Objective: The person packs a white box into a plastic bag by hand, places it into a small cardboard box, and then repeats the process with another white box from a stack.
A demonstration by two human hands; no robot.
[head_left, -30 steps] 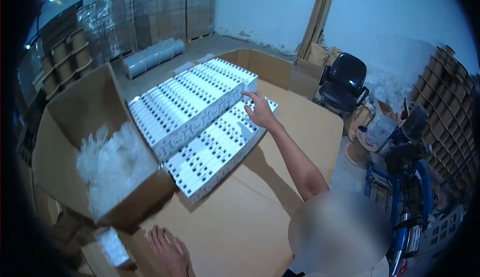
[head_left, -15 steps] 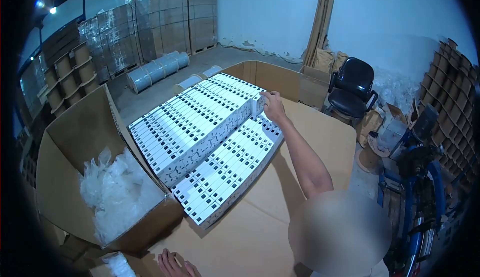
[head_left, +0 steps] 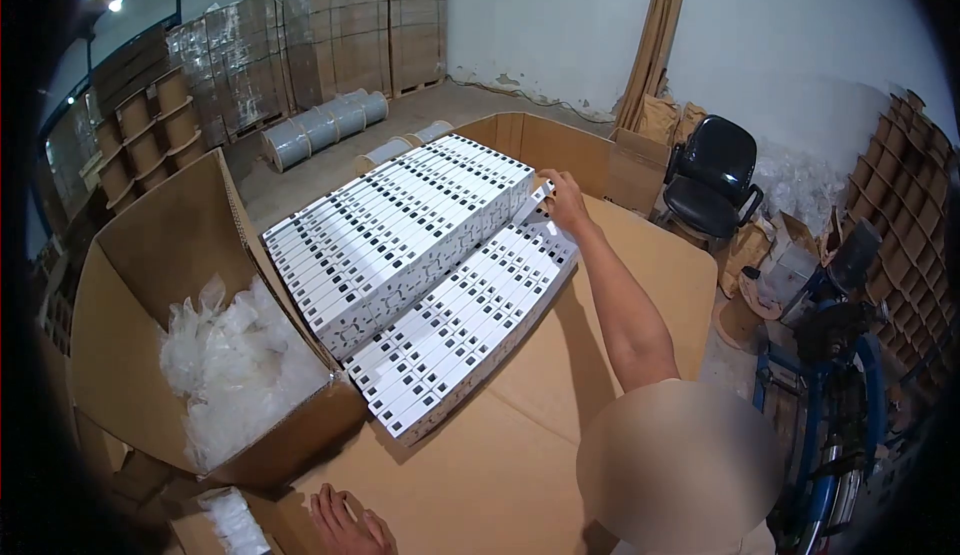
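Note:
A stack of narrow white pieces with black square openings lies on a cardboard surface, with an upper layer (head_left: 400, 225) set back over a lower layer (head_left: 470, 325). My right hand (head_left: 565, 205) is closed on a narrow white piece (head_left: 535, 202) at the far right end of the upper layer. That piece tilts away from the row above the lower layer; its far part is hidden. Near the bottom edge my left hand (head_left: 345, 527) rests on the cardboard (head_left: 480, 485), fingers apart and holding nothing.
Left of the stack stands an open cardboard box (head_left: 150, 255) holding crumpled clear plastic (head_left: 235, 365). A smaller box with white pieces (head_left: 235, 525) sits at bottom left. A black chair (head_left: 712, 175) and blue-framed equipment (head_left: 815, 395) are at right. A blurred round shape (head_left: 680, 470) covers the lower right.
The white piece in my right hand has gone from upright against the upper layer's end to tilted and apart from it. My left hand stays near the bottom edge.

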